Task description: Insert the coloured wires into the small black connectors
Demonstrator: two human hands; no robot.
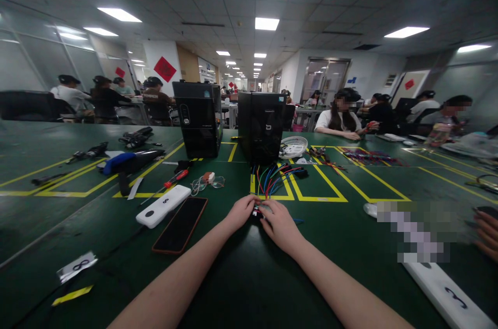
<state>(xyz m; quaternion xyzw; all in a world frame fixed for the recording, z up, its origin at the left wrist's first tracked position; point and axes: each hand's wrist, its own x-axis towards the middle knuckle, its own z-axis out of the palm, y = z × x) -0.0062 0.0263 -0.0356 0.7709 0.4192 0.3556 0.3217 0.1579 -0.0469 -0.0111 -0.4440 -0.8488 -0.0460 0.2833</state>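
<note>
At the middle of the green table, my left hand [241, 213] and my right hand [280, 225] meet with bent fingers over a small dark part [256, 213] with white and red bits. Fingers cover most of it, so its kind is hard to make out. Both hands appear to grip it, my left from the left side and my right from the other. Just beyond my fingertips fans out a bundle of blue, red and black wires [268, 178]. A short blue wire [298, 221] sticks out beside my right hand.
Two black computer cases [199, 121] stand at the back. Left of my hands lie a phone [181, 225], a white power strip [163, 206], a red screwdriver [176, 178] and glasses [208, 181]. A white basket [293, 147] sits beyond the wires. Another person's hand [487, 233] is far right.
</note>
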